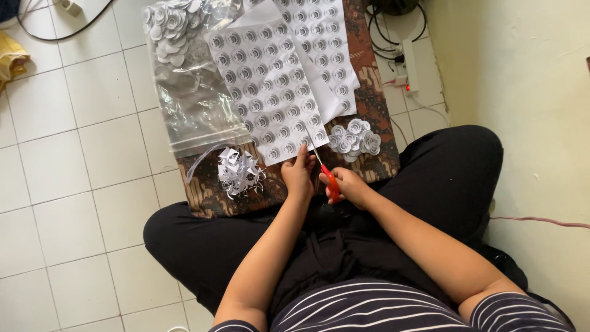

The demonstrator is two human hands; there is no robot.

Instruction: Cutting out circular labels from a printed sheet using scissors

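While the right hand (349, 184) grips orange-handled scissors (327, 173), fingers closed through the handles, the left hand (298, 174) pinches the near edge of a printed sheet of round stickers (270, 92) — both at the front of a low, brown patterned table (375, 110). Cut circles (354, 139) pile just right; paper scraps (238, 171) lie left, beside a clear plastic bag (190, 92) — white floor tiles (74, 154) surround.

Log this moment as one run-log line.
left hand: holds sheet edge | right hand: scissors cutting sheet | discs right | scraps left | bag
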